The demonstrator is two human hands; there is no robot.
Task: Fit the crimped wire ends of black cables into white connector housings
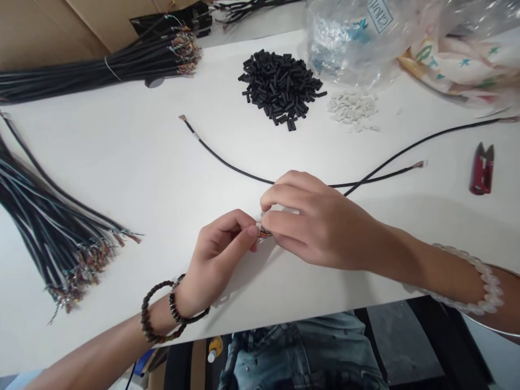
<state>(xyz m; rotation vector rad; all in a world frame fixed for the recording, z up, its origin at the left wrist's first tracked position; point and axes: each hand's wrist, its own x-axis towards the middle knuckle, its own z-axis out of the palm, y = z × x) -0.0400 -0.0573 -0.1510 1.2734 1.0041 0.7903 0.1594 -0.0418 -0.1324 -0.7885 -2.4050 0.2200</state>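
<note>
My left hand (223,252) pinches the thin coloured wires (265,233) at a cable's end, with a small white piece at its fingertips. My right hand (317,222) is closed around the same wires just to the right, its fingertips close to the left ones; its palm side is hidden. A black cable (414,142) runs from behind the right hand toward the right edge. Another black cable (231,167) with bare coloured ends lies across the table beyond my hands, crossing the first one.
Black cable bundles lie at the upper left (138,62) and left (44,216). Farther back are a pile of black tubes (282,84), small white pieces (353,110) and plastic bags (353,43). Red cutters (482,170) lie at right. The white table's (284,309) front edge is near my lap.
</note>
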